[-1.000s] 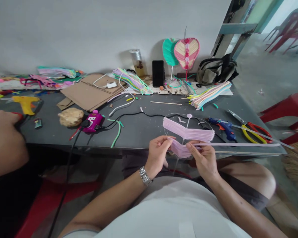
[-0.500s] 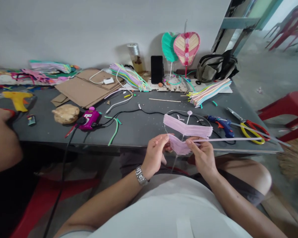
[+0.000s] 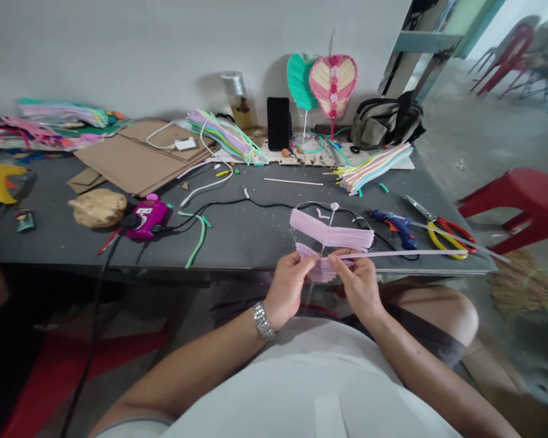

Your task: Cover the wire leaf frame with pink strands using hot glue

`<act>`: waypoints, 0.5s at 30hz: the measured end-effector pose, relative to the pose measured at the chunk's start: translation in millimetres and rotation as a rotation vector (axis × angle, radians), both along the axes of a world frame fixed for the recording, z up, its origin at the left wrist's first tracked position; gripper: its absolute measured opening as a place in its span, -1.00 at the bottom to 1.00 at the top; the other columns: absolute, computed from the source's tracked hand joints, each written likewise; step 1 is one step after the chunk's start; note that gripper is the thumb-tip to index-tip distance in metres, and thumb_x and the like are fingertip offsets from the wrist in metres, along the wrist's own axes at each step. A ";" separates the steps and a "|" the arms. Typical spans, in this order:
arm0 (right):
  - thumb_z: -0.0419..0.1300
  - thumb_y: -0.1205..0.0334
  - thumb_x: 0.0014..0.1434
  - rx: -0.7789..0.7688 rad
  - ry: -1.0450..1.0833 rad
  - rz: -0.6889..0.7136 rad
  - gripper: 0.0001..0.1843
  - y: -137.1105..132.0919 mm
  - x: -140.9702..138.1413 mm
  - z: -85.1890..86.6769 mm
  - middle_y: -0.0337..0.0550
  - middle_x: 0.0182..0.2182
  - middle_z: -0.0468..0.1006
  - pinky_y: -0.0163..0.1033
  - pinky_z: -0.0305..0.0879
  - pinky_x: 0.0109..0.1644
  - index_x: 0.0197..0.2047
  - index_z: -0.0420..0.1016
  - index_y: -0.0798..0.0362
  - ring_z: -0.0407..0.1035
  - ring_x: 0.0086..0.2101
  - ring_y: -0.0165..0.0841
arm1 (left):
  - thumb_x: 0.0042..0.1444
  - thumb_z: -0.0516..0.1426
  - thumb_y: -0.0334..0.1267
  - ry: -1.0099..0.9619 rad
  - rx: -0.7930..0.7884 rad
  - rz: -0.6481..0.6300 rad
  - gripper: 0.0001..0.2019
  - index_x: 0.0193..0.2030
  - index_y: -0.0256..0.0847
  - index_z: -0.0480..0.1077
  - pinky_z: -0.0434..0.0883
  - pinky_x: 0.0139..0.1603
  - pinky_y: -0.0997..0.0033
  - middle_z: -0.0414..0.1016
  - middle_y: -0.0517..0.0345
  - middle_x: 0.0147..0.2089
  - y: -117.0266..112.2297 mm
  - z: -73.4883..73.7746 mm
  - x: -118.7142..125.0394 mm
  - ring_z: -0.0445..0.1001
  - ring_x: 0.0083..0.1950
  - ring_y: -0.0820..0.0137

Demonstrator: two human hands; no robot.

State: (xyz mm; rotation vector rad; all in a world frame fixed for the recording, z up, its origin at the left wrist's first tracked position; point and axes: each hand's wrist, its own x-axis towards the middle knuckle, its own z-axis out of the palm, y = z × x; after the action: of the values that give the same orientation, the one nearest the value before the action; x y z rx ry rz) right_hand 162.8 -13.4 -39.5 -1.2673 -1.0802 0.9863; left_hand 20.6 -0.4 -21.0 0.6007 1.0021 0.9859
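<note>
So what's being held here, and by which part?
The left hand pinches the lower left edge of the pink wire-framed leaf. The right hand pinches the near end of a long pink strip laid across the leaf's lower rows.

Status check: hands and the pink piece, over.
Left hand pinching pink leaf, lower edge. Right hand holds loose pink strip against it. Blue glue gun behind, apart.

Craft workshop, informal. Grey table [image 3: 251, 238] littered with offcuts [image 3: 196, 234], mid-frame. Purple glue gun [image 3: 148, 216], left of centre; blue glue gun [image 3: 395, 222], right. Scissors [image 3: 442, 229] at right. Straw bundles [image 3: 374, 167] along the back; cardboard [image 3: 132, 159] upper left. Finished fans [image 3: 333, 82] upright against the bare wall [image 3: 119, 55], top centre. Half-made pink fan [image 3: 331, 234], lower centre. Red stool [image 3: 520, 194], right edge.
</note>
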 end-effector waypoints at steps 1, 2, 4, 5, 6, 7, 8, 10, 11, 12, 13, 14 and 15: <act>0.42 -0.09 0.11 -0.002 0.023 0.009 -0.64 -0.9 -0.7 0.2 -0.21 -0.52 0.54 -0.28 0.33 -0.38 -0.38 0.59 0.07 0.36 -0.49 -0.39 | -0.12 0.43 -0.04 0.007 0.021 0.019 -0.64 -0.43 -0.29 0.49 0.31 -0.54 0.52 0.41 0.25 -0.55 -0.3 -0.3 0.5 0.29 -0.56 0.53; 0.42 -0.09 0.12 -0.002 0.048 0.020 -0.63 -1.8 -1.4 0.1 -0.22 -0.51 0.54 -0.29 0.33 -0.38 -0.36 0.58 0.07 0.36 -0.49 -0.39 | -0.12 0.42 -0.03 0.009 0.040 0.036 -0.64 -0.41 -0.29 0.50 0.31 -0.53 0.52 0.41 0.25 -0.54 -0.5 -0.6 0.9 0.29 -0.56 0.53; 0.41 -0.08 0.14 0.013 0.071 0.039 -0.64 -3.3 -2.4 -0.5 -0.23 -0.50 0.53 -0.29 0.33 -0.38 -0.35 0.56 0.06 0.36 -0.49 -0.40 | -0.12 0.43 -0.01 0.000 0.062 0.062 -0.63 -0.38 -0.27 0.51 0.32 -0.52 0.52 0.41 0.26 -0.53 -0.6 -0.5 2.0 0.30 -0.55 0.53; 0.40 -0.06 0.16 0.028 0.059 0.043 -0.66 -3.8 -2.5 -0.6 -0.24 -0.49 0.54 -0.29 0.33 -0.37 -0.34 0.55 0.06 0.36 -0.49 -0.40 | -0.12 0.43 -0.01 -0.007 0.067 0.068 -0.63 -0.37 -0.27 0.50 0.32 -0.51 0.52 0.40 0.27 -0.52 -0.4 0.0 2.5 0.30 -0.54 0.53; 0.38 -0.04 0.19 0.049 0.028 0.038 -0.68 -4.1 -2.5 -0.2 -0.24 -0.48 0.54 -0.29 0.33 -0.36 -0.32 0.55 0.06 0.37 -0.48 -0.39 | -0.12 0.43 0.00 -0.013 0.068 0.070 -0.62 -0.36 -0.26 0.50 0.33 -0.50 0.51 0.40 0.27 -0.52 0.0 0.8 3.0 0.31 -0.54 0.52; 0.37 -0.02 0.21 0.074 -0.020 0.029 -0.70 -4.4 -2.2 0.9 -0.23 -0.47 0.56 -0.29 0.34 -0.35 -0.31 0.56 0.05 0.38 -0.47 -0.39 | -0.12 0.43 0.00 -0.018 0.069 0.067 -0.62 -0.35 -0.26 0.50 0.33 -0.50 0.51 0.40 0.28 -0.52 0.6 2.0 3.5 0.31 -0.53 0.52; 0.35 0.00 0.24 0.104 -0.082 0.014 -0.73 -4.7 -1.6 3.0 -0.22 -0.45 0.57 -0.29 0.35 -0.34 -0.29 0.57 0.05 0.39 -0.46 -0.38 | -0.12 0.43 0.00 -0.022 0.073 0.065 -0.61 -0.34 -0.26 0.50 0.33 -0.49 0.51 0.40 0.28 -0.51 1.2 3.6 3.9 0.31 -0.52 0.52; 0.32 0.06 0.27 0.184 -0.238 -0.016 -0.79 -5.0 0.0 10.0 -0.19 -0.41 0.62 -0.26 0.38 -0.29 -0.24 0.59 0.05 0.44 -0.42 -0.34 | -0.13 0.45 -0.02 -0.030 0.093 0.074 -0.60 -0.29 -0.25 0.50 0.35 -0.44 0.51 0.42 0.28 -0.47 2.5 7.6 4.2 0.34 -0.49 0.51; 0.31 0.09 0.28 0.236 -0.325 -0.030 -0.81 -5.1 1.0 14.9 -0.18 -0.39 0.64 -0.25 0.39 -0.26 -0.23 0.60 0.04 0.47 -0.40 -0.32 | -0.14 0.46 -0.05 -0.037 0.109 0.090 -0.59 -0.26 -0.24 0.50 0.36 -0.40 0.51 0.43 0.27 -0.44 3.1 9.9 4.0 0.36 -0.45 0.51; 0.29 0.12 0.30 0.293 -0.409 -0.039 -0.83 -5.1 1.9 20.4 -0.17 -0.37 0.65 -0.24 0.40 -0.23 -0.23 0.61 0.04 0.48 -0.38 -0.31 | -0.15 0.47 -0.07 -0.043 0.128 0.114 -0.58 -0.23 -0.23 0.48 0.38 -0.36 0.51 0.45 0.27 -0.41 3.7 12.1 3.6 0.38 -0.42 0.50; 0.26 0.15 0.31 0.353 -0.486 -0.035 -0.84 -4.8 2.7 26.3 -0.16 -0.36 0.65 -0.23 0.41 -0.20 -0.24 0.61 0.03 0.49 -0.36 -0.30 | -0.16 0.48 -0.10 -0.044 0.150 0.145 -0.57 -0.21 -0.22 0.47 0.38 -0.32 0.51 0.46 0.27 -0.38 4.3 14.4 3.0 0.40 -0.40 0.51; 0.24 0.17 0.33 0.418 -0.556 -0.021 -0.83 -4.3 3.3 32.5 -0.17 -0.36 0.65 -0.22 0.41 -0.18 -0.26 0.60 0.02 0.50 -0.34 -0.29 | -0.17 0.48 -0.13 -0.037 0.171 0.177 -0.56 -0.21 -0.21 0.45 0.38 -0.30 0.51 0.47 0.28 -0.36 4.9 16.7 2.0 0.40 -0.39 0.51; 0.21 0.19 0.36 0.483 -0.619 -0.003 -0.81 -3.5 3.5 38.6 -0.17 -0.37 0.64 -0.22 0.40 -0.18 -0.29 0.59 0.01 0.49 -0.33 -0.28 | -0.19 0.48 -0.15 -0.024 0.194 0.208 -0.56 -0.23 -0.21 0.43 0.37 -0.30 0.52 0.46 0.29 -0.36 5.6 18.9 0.9 0.38 -0.39 0.52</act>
State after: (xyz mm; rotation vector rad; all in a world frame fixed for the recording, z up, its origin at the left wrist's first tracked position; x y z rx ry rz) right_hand 166.2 -16.9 -1.0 -1.1835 -1.6688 0.2797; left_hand 21.5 5.2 -2.1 0.6520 0.9680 1.2815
